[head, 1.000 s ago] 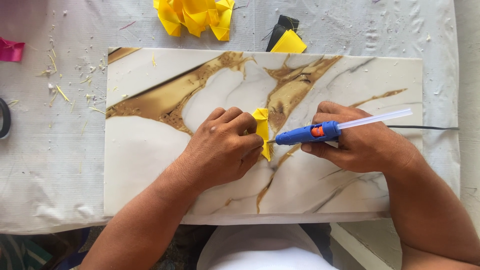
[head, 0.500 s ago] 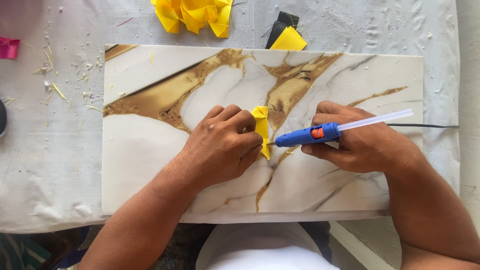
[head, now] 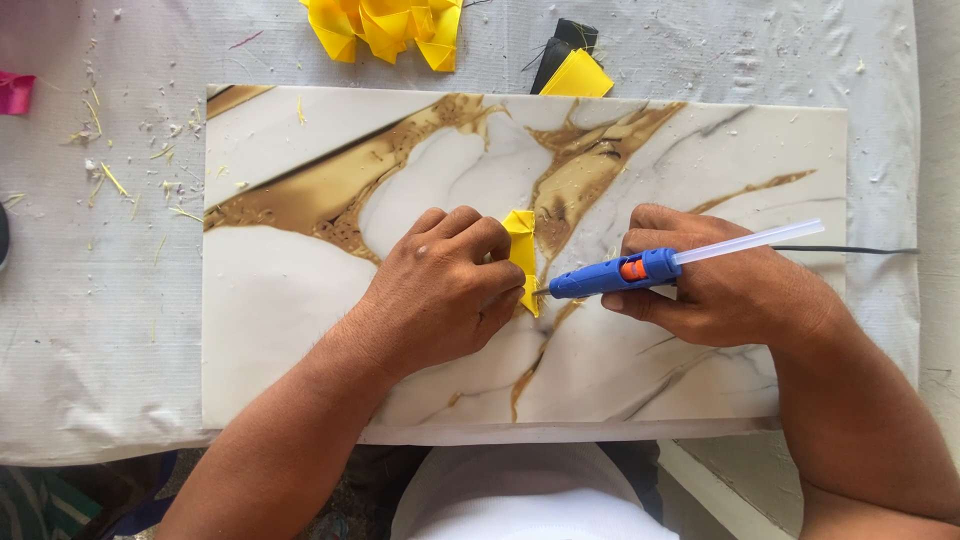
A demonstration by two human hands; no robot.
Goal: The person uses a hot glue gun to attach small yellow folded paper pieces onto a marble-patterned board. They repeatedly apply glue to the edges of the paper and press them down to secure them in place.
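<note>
Pinching a small folded yellow paper piece (head: 521, 252) against a white slab veined in gold and brown (head: 300, 300), the left hand (head: 440, 290) is curled tight, fingers wrapped over the paper so that only its right edge shows. The right hand (head: 720, 290) grips a blue glue gun with an orange trigger (head: 612, 275), laid almost level and pointing left; its metal tip touches the lower edge of the yellow piece. A clear glue stick (head: 750, 240) juts from the back of the gun, and a thin black cord (head: 845, 249) runs off to the right across the slab.

Beyond the far edge of the slab lies a cluster of folded yellow paper shapes (head: 385, 25), well apart from the hands. Just right of it sits another yellow folded piece on top of a black one (head: 572, 65), touching the slab's far edge. A pink scrap (head: 15, 92) lies at the left margin. Yellow paper trimmings and pale crumbs (head: 120, 160) are scattered left of the slab.

Nothing lies between the hands and the paper; the slab around them is bare. The slab rests on a wrinkled pale grey cloth (head: 90, 330) covering the table. At the bottom, the person's white garment (head: 520, 495) shows below the table edge.
</note>
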